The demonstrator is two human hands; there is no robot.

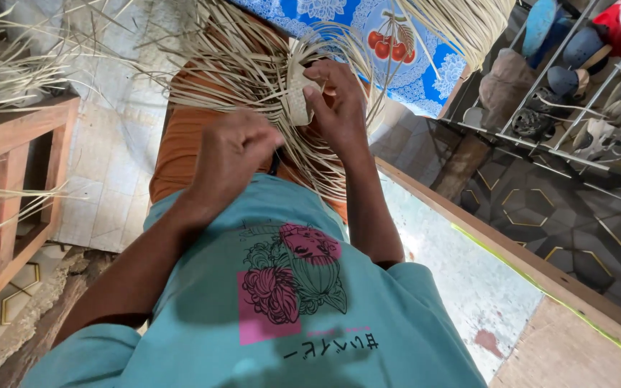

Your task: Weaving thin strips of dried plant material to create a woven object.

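Observation:
A bundle of pale dried straw strips (238,65) lies across my lap, over orange shorts (181,144). My right hand (336,100) pinches a small woven part of the straw work (298,97) between thumb and fingers. Just below and left of it, my left hand (231,154) is closed in a fist around several loose strips. Its fingers are turned away, so the grip itself is hidden. My teal printed shirt (289,309) fills the bottom of the view.
A wooden bench (8,165) with more straw on it stands at the left. At the top is a blue cloth with cherries (389,39), and a metal shoe rack (576,93) is at the right. A wooden ledge (512,259) runs diagonally at lower right.

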